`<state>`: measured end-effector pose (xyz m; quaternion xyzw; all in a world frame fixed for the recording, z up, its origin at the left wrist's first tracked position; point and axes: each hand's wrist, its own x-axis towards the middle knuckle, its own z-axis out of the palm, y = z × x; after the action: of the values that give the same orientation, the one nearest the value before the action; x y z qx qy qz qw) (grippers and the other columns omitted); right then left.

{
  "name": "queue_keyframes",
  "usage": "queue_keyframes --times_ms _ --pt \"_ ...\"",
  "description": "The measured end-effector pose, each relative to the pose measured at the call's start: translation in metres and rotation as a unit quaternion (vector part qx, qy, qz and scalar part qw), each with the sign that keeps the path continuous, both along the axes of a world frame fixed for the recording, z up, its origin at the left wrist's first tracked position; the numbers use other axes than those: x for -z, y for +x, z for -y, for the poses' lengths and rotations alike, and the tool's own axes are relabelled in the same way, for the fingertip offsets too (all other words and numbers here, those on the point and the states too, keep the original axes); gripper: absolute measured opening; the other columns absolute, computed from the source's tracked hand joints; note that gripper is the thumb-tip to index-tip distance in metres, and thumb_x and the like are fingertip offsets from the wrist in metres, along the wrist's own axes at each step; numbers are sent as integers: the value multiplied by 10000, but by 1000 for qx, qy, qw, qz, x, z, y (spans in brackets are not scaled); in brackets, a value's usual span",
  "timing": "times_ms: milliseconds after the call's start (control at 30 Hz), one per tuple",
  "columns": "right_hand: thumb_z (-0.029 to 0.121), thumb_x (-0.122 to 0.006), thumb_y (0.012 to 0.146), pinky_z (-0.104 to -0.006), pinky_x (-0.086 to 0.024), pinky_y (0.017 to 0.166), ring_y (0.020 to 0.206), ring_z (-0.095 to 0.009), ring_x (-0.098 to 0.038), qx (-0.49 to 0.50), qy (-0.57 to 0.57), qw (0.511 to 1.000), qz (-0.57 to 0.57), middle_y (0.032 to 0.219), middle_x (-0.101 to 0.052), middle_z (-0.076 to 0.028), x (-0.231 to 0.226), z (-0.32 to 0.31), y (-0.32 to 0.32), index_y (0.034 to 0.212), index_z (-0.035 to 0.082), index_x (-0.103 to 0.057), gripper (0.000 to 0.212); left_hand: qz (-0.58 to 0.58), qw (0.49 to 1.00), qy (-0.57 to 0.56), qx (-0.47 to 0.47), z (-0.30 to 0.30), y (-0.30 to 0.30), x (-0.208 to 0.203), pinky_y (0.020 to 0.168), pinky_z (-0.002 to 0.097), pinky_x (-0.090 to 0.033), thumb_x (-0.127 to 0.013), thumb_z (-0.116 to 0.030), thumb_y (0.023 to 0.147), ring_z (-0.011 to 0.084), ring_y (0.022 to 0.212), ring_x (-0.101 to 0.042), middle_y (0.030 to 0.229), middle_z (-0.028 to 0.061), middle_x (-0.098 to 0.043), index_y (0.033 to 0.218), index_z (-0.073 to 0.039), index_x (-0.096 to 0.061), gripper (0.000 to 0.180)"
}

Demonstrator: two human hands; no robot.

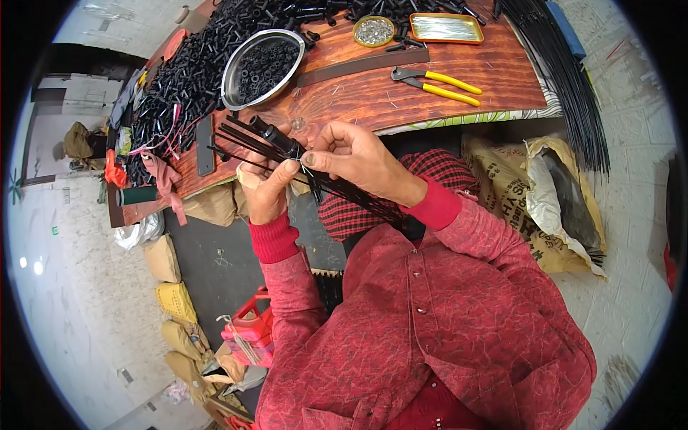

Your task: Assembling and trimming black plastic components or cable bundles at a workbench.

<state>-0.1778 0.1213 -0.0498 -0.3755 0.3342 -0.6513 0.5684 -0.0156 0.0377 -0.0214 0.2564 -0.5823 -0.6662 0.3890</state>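
Note:
A bundle of thin black rods (358,198) runs slantwise across my lap, its far ends sticking out past my fingers. My left hand (266,188) is closed around the bundle near those ends, with a pale wrap on one finger. A short black cylindrical fitting (274,134) lies against the rods by my left fingertips. My right hand (364,162) has its thumb and forefinger pressed together right beside the fitting. A small light glint shows at that pinch, but what it holds is too small to tell.
On the wooden table stand a metal bowl (231,92) of black rings, a heap of black fittings (179,86), a round dish (375,43) of small metal pieces and a yellow tray (418,39) of pins. Yellow-handled cutters (451,87) lie nearby. More rods (573,107) hang over the right edge, above an open sack (512,186).

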Motion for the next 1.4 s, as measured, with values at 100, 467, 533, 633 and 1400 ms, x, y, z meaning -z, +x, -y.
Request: queue_keyframes --times_ms 100,467,533,633,1400 --pt "168 -685 905 -178 -437 614 731 -24 -533 7 11 1000 1 811 -562 28 -3 -2 3 925 35 -538 199 2 1000 -22 -1 -1 0 -6 869 313 -517 -753 -41 745 202 906 -668 1030 176 -684 1245 81 -535 559" --pt "138 -699 892 -185 -460 647 765 -30 -548 33 21 998 -54 846 -569 15 2 -6 7 936 23 -522 215 -6 999 -43 5 4 2 2 807 339 -544 -738 -24 717 229 880 -669 972 181 -673 1107 69 -574 433" --pt "142 -696 894 -186 -456 641 758 -29 -544 27 18 999 -36 842 -566 17 -3 -7 6 933 26 -523 212 -14 999 -39 13 8 5 7 801 340 -544 -744 -29 710 230 870 -667 960 177 -673 1089 64 -577 425" --pt "155 -689 901 -185 -445 631 746 -27 -536 15 21 1000 -18 835 -560 21 -3 -7 4 930 31 -525 208 -3 1000 -11 24 13 10 13 810 340 -539 -749 -36 696 236 873 -663 974 178 -674 1085 55 -580 434" --pt "214 -689 900 -185 -428 587 664 -24 -513 36 52 987 -146 765 -558 32 20 40 50 913 24 -576 222 -115 985 25 -124 18 44 53 843 299 -509 -748 -48 799 178 896 -647 1019 110 -672 1145 32 -579 394"
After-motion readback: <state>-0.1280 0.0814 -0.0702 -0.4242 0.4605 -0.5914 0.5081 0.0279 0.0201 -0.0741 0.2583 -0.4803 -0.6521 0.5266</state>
